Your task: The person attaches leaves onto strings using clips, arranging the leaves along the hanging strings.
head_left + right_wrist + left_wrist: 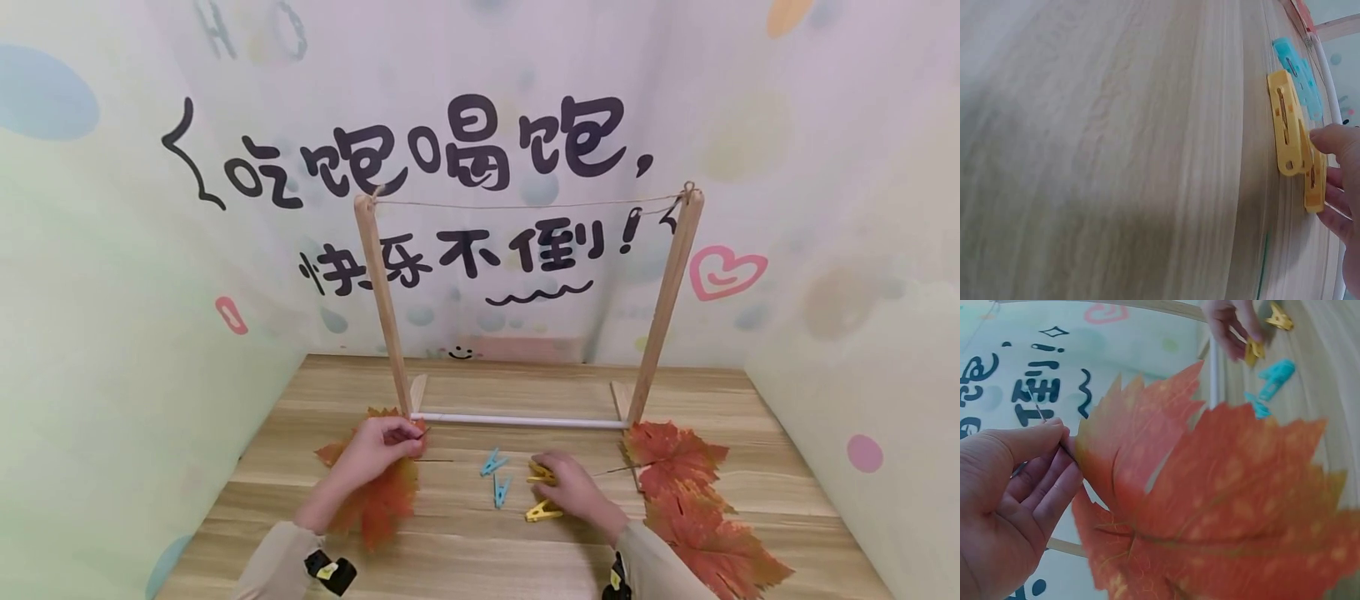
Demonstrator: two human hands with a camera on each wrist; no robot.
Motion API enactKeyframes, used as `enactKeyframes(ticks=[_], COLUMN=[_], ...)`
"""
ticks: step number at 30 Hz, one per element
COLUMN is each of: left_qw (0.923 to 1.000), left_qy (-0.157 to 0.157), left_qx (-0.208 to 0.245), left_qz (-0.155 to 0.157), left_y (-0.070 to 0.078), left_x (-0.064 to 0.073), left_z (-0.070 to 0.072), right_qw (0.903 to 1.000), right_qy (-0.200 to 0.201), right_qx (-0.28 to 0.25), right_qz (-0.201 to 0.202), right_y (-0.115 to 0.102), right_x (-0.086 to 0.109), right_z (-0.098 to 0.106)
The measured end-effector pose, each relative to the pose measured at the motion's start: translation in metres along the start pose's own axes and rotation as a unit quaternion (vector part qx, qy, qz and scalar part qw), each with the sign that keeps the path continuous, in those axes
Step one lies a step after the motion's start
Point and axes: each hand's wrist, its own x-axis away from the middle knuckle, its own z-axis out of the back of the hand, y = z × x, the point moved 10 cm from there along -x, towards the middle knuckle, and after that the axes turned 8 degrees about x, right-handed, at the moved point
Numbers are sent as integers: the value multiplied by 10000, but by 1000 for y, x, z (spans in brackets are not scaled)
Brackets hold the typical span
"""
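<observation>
While the left hand [382, 450] pinches a thin dark stem between thumb and fingers, its red-orange leaf [1241, 500], with pointy edges and line-like veins, spreads out beside the hand. That leaf is on the left, near the foot of a smooth wooden frame [384, 308]. The right hand [573, 485] is right of the middle, low over the table [465, 550], which has long stripy wood lines. It hides part of one yellow clip [542, 473], but its thumb and fingers seem to hold that clip in a narrow pinch. Another hard, shiny yellow clip [543, 511] lies just on the near side. Two blue clips [501, 492] lie a bit to the left. A round white rod [517, 421] runs low across the frame, and rough string [525, 206] stretches across its top. More jagged leaves [675, 454] lie at the right.
</observation>
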Motion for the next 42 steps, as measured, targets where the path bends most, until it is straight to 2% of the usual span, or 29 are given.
enactKeyframes(ticks=[10,19,24,32,39,42], left_qw=[9995,9990,9984,9972,9962,9957], left_qy=[230,376,536,738,826,891], left_qx=[137,172,69,38,-35,-2], left_qz=[162,145,179,-136,-255,-266], left_y=[17,30,39,54,65,71], left_x=[0,-8,-15,-30,-46,-51], left_z=[13,22,28,36,41,42], right_qw=[9988,9983,9995,9981,9942,9927], right_qy=[13,-182,6,213,150,210], right_qx=[484,539,259,-379,-820,-846], right_qz=[-87,-106,156,436,686,829], right_y=[-4,-5,-13,-25,-35,-39], right_x=[-5,-3,-2,-4,-10,-14], right_z=[-8,-7,10,43,63,73])
